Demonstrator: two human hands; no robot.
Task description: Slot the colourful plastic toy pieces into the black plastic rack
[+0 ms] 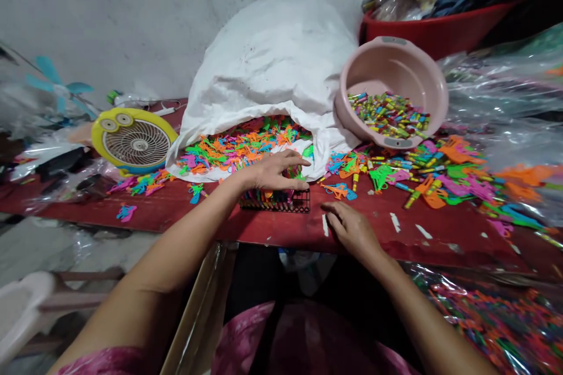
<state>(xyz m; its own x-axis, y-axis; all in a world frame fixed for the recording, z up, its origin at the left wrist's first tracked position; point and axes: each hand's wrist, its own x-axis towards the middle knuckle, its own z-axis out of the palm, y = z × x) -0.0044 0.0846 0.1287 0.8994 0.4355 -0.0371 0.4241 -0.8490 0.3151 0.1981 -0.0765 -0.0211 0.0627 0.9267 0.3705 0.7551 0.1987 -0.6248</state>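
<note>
My left hand (273, 171) is over a black wire rack (301, 201), its fingers stretched out and apart, partly hiding the rack. Small colourful pieces stand packed in the rack's left and middle part; a few slots at its right end show bare. My right hand (352, 227) rests on the red tabletop (272, 231), fingers loosely bent and apart, with nothing visible in it. By its fingertips lies a white paper strip (325, 225). Behind the rack, a white sack (281, 47) opens onto a heap of bright plastic pieces (246, 140).
A pink basin (391, 50) holding small patterned tubes (389, 116) tilts at the right. Loose plastic pieces (466, 179) and clear bags (497, 88) spread beyond it. A yellow fan (138, 139) is at left. A red tub (440, 32) stands behind; a pale stool (26, 310) is lower left.
</note>
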